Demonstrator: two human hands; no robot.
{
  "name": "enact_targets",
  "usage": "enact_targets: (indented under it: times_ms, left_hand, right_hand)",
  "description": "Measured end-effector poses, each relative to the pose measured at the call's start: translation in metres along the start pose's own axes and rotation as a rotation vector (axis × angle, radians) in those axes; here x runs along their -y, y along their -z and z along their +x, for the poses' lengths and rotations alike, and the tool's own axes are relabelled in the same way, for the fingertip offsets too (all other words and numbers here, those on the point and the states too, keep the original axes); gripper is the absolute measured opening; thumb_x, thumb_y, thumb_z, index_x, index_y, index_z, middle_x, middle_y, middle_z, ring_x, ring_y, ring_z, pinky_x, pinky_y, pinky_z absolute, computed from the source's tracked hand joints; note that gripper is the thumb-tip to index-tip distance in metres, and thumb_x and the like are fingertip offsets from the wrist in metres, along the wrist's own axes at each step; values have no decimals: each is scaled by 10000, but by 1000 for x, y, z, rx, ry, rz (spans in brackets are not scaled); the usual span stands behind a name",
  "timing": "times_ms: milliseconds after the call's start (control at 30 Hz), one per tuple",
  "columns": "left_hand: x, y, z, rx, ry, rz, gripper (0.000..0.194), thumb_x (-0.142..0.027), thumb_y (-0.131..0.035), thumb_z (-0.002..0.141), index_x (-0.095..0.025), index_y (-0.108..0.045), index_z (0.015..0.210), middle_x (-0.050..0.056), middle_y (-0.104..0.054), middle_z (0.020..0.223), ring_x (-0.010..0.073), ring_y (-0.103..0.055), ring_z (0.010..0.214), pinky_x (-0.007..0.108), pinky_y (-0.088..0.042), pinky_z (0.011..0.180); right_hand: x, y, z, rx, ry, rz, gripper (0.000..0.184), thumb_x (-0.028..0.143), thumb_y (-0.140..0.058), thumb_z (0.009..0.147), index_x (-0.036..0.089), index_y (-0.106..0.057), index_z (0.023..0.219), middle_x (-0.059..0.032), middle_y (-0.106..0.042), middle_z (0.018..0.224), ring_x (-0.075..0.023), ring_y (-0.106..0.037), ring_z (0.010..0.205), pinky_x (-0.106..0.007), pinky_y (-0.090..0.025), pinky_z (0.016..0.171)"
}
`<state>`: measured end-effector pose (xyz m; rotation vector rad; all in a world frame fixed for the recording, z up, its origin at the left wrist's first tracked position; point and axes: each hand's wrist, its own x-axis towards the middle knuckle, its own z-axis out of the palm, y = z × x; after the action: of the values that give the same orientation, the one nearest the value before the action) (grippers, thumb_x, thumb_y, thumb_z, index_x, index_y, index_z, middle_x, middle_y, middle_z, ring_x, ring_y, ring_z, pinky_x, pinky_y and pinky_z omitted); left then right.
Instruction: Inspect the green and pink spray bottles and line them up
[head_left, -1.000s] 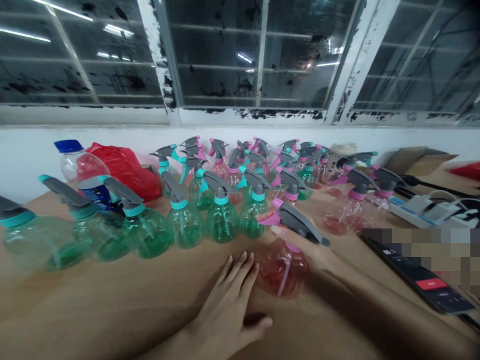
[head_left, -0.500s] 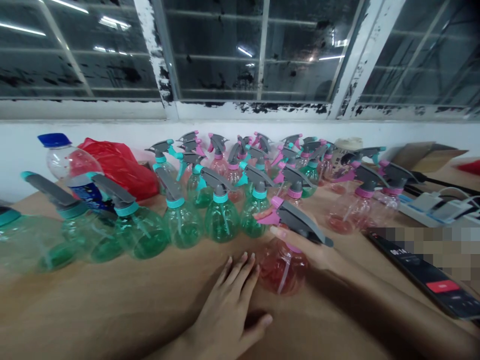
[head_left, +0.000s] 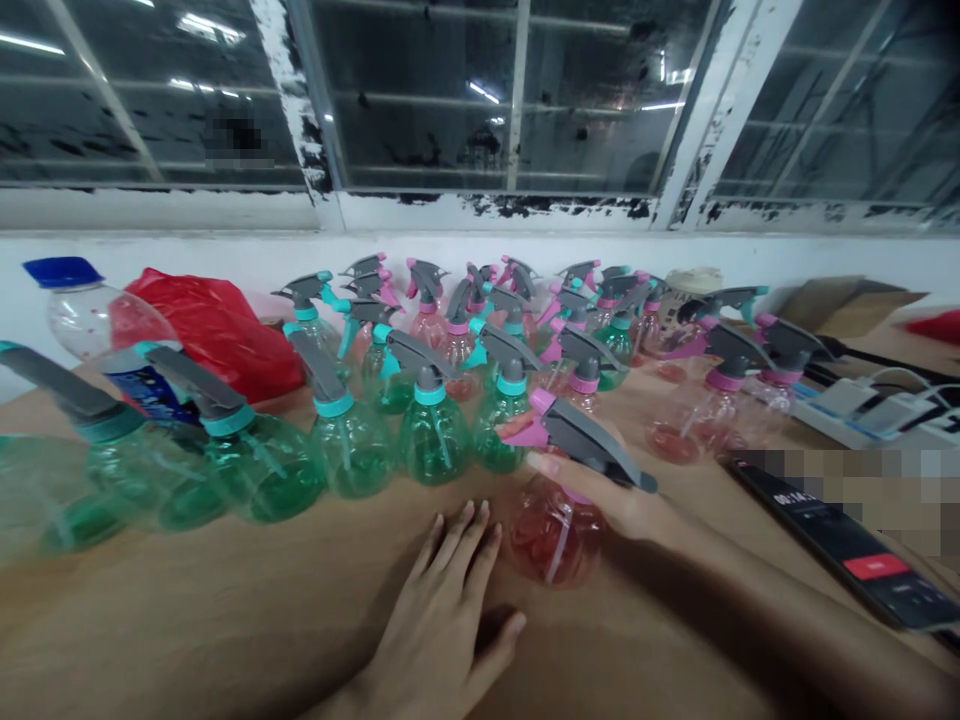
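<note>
while your left hand [head_left: 439, 620] is lying on the table [head_left: 210, 620] with fingers spread, your right hand [head_left: 626, 500] is holding the pink spray bottle [head_left: 544, 540] by its neck, just beside your left hand.

Dark windows [head_left: 427, 110], white wall [head_left: 247, 258], brown tabletop [head_left: 225, 610]

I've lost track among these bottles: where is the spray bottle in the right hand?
In the head view, the spray bottle stands just right of centre, beside the left hand and nearer the camera than the green bottles.
</note>
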<state>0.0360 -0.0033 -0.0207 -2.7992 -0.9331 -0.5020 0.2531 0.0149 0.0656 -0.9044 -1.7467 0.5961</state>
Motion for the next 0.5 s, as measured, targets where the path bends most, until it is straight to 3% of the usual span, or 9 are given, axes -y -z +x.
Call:
enact_targets:
  times_ms: [167,300,400,500]
  left_hand:
    - [1,-1,-1,5,-10,12,622,-455,-537,884,-94,-402,1371,152,-363,1458,299,-363,1322,462,-353,1051]
    - [1,-1,-1,14,-3,-8,613,-465,-521,896,-108,-399,1380,140,-356,1464,295,-350,1330,459,-335,1063]
    - [1,0,0,21,-10,10,619,-468,-522,894,-99,-402,1376,144,-359,1461,294,-358,1326,461,-344,1057]
    - [0,1,1,22,-18,28,618,-471,-524,891,-91,-412,1366,150,-364,1457,294,-371,1319,464,-358,1048]
  right_hand:
    - [0,1,-2,-21,-45,-84,107,355,-577,862,255,-616,853,8,-610,762,-171,-581,692,-341,-469,674]
    - [-3,1,-3,-52,-96,-112,135,327,-594,847,241,-578,744,36,-519,641,-140,-507,591,-317,-436,605]
    - [-3,0,-3,-38,-81,-68,80,324,-593,850,246,-607,837,8,-598,761,-166,-569,696,-342,-463,683]
    - [-4,-2,-2,-34,-51,4,137,331,-612,841,255,-617,955,-19,-646,908,-200,-607,854,-380,-466,808]
